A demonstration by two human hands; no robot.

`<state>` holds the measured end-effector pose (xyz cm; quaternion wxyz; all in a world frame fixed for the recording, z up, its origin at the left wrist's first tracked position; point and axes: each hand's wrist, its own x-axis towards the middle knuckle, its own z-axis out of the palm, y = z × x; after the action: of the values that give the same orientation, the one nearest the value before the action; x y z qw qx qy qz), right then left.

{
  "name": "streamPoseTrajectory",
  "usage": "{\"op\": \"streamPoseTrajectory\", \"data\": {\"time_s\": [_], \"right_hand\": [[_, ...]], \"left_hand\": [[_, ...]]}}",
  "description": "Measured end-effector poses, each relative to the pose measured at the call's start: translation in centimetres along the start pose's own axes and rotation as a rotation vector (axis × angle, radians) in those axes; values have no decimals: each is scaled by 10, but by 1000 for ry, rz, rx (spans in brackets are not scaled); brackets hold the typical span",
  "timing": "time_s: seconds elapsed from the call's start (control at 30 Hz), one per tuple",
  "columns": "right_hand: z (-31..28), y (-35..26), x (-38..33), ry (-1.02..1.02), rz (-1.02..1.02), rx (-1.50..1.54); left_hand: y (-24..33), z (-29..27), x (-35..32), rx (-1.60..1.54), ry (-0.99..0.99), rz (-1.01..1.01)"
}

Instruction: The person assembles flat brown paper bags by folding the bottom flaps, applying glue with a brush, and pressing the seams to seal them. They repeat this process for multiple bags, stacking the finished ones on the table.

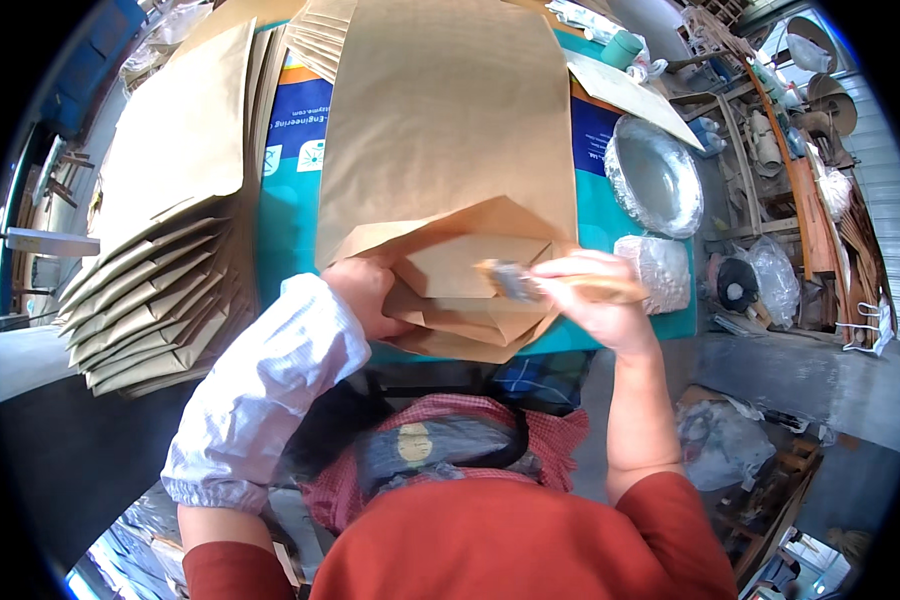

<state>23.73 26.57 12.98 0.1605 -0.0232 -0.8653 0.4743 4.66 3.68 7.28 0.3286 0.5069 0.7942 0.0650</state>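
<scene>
A large brown paper bag (450,120) lies on the table, its near end spread into an unfolded bottom with raised flaps. My left hand (366,296) grips the left edge of that end, fingers closed on the paper and partly hidden by it. Above the right part of the opened end, my right hand (592,290) holds a wooden-handled brush (515,281), slightly blurred. Its bristles point left over the inner flaps; whether they touch the paper I cannot tell. A white sleeve cover (270,390) covers my left forearm.
Stacked brown paper bags (170,220) fill the table's left side, with another stack (320,35) behind. At right are a plastic-wrapped bowl (654,177), a wrapped block (654,272), a flat pale board (632,97) and a green cup (621,49). Cluttered wooden shelving (750,160) stands beyond.
</scene>
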Motion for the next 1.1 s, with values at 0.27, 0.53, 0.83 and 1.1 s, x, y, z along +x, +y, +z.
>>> {"op": "streamPoseTrajectory", "data": {"time_s": [0.27,0.53,0.83,1.1], "right_hand": [[51,25,35,-329,-161,-150],[19,8,-11,519,301,289],[110,25,5,325,384,325],[66,27,-16,310,422,-124]], "left_hand": [[1,7,1,128,59,83],[6,17,27,-157,237,-188],[-16,20,71,-116,236,-298],[-6,16,74,-89,303,-378]]}}
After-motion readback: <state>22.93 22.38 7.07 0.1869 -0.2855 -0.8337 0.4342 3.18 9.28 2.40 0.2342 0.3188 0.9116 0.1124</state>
